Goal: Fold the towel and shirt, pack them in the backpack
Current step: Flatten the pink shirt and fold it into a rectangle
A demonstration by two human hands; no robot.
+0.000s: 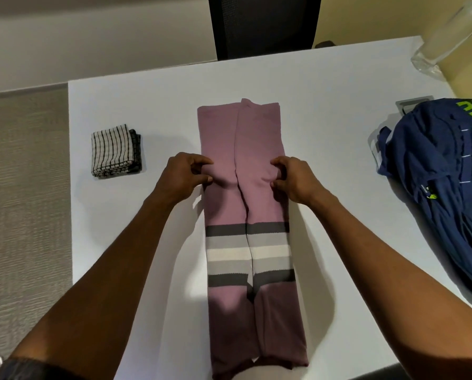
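Note:
A mauve shirt (245, 138) with grey and white stripes lies in the middle of the white table (339, 86), its two sides folded inward into a long narrow strip. My left hand (184, 174) pinches the strip's left edge about midway along its length. My right hand (295, 178) pinches the right edge at the same height. A folded striped towel (114, 150) sits as a small square stack to the left. The navy backpack (443, 174) with green lettering lies slumped at the right edge of the table.
A dark chair back (262, 23) stands behind the table's far edge. A clear glass vessel (445, 37) stands at the far right corner. A grey object (413, 104) peeks out behind the backpack. Carpet (23, 187) shows to the left.

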